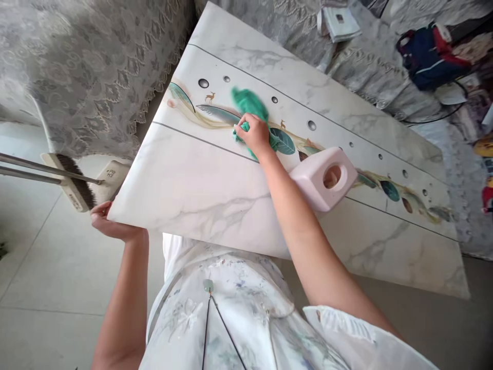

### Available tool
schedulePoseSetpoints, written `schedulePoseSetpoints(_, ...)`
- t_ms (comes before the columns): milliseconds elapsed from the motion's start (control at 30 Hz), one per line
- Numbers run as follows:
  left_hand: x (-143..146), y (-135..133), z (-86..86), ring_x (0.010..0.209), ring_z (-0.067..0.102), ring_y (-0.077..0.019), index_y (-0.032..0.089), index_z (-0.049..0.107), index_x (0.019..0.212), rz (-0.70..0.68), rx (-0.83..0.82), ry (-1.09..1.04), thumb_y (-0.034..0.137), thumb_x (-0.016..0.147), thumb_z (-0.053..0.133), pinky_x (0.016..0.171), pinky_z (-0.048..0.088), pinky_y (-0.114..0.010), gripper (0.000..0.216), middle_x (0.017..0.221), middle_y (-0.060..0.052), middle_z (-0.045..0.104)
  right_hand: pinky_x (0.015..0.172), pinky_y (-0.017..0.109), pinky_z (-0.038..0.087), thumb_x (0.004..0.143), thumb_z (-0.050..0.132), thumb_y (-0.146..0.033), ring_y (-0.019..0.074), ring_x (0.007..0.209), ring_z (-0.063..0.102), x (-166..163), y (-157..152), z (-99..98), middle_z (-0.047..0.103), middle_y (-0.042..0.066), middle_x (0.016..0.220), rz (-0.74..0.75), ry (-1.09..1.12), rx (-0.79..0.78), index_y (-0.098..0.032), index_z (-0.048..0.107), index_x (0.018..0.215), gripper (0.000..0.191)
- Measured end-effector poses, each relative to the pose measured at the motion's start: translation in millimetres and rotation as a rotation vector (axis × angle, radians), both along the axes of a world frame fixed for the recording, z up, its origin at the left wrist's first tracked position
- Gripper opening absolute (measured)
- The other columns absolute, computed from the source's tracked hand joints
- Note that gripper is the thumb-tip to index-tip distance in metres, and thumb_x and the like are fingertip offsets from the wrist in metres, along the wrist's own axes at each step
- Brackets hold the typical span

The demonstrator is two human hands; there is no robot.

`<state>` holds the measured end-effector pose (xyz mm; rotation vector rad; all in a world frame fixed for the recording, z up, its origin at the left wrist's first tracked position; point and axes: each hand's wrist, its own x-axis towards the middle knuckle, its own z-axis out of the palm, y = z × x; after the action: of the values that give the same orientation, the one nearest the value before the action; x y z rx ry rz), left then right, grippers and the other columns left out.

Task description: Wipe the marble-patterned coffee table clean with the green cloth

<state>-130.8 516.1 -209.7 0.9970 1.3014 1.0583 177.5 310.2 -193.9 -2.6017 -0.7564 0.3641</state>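
Observation:
A low marble-patterned table (200, 190) with a painted band of leaves and deer fills the middle. My right hand (254, 134) is closed on a green cloth (248, 105) and presses it onto the painted band. My left hand (106, 223) grips the table's near left corner from beneath, its fingers curled round the edge. A pale pink box-shaped holder (325, 177) with a round hole stands on the table just right of my right forearm.
A broom (75, 187) with metal handles and a dustpan lies on the tiled floor at the left. Lace-covered sofas surround the table's far sides. A dark blue bag (429, 56), papers and a cable lie at the upper right.

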Motion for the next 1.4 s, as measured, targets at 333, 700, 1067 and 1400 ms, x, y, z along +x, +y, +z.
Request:
schedulePoseSetpoints(333, 1.8, -1.4, -0.2, 0.073, 0.048, -0.0162, 0.022, 0.040, 0.065, 0.083, 0.033, -0.087, 0.037, 0.069, 0.049, 0.070, 0.045, -0.029, 0.018, 0.071, 0.001, 0.031, 0.089, 0.030, 0.041, 0.097, 0.051, -0.025, 0.0229, 0.102, 0.058, -123.1, -8.2, 26.9, 0.065, 0.011, 0.108, 0.357, 0.094, -0.019, -0.019, 0.064, 0.100, 0.014)
schedulePoseSetpoints(700, 4.7, -1.1, -6.4, 0.069, 0.041, -0.0133, 0.021, 0.042, 0.066, 0.108, 0.102, -0.096, 0.031, 0.082, 0.035, 0.065, 0.039, -0.026, 0.020, 0.071, 0.001, 0.029, 0.085, 0.030, 0.038, 0.089, 0.052, -0.018, 0.0232, 0.098, 0.055, -106.2, -14.5, 27.7, 0.060, 0.009, 0.103, 0.367, 0.137, -0.063, -0.020, 0.058, 0.091, 0.006)
schedulePoseSetpoints(1067, 7.5, -5.5, -4.8, 0.066, 0.040, -0.0135, 0.020, 0.044, 0.069, 0.109, 0.088, -0.232, 0.028, 0.091, 0.029, 0.062, 0.038, -0.027, 0.027, 0.073, 0.002, 0.027, 0.089, 0.031, 0.043, 0.090, 0.050, -0.019, 0.0214, 0.099, 0.056, -101.5, -16.7, 37.3, 0.061, 0.009, 0.107, 0.359, 0.272, -0.069, -0.020, 0.056, 0.092, 0.006)
schedulePoseSetpoints(1400, 8.8, -4.6, -6.6, 0.066, 0.038, -0.0118, 0.021, 0.041, 0.070, 0.113, 0.113, -0.181, 0.032, 0.089, 0.028, 0.065, 0.038, -0.026, 0.025, 0.076, 0.002, 0.024, 0.079, 0.026, 0.042, 0.080, 0.060, -0.018, 0.0179, 0.089, 0.058, -85.0, -4.1, 63.4, 0.067, 0.005, 0.099, 0.403, 0.370, -0.252, -0.019, 0.060, 0.090, 0.010)
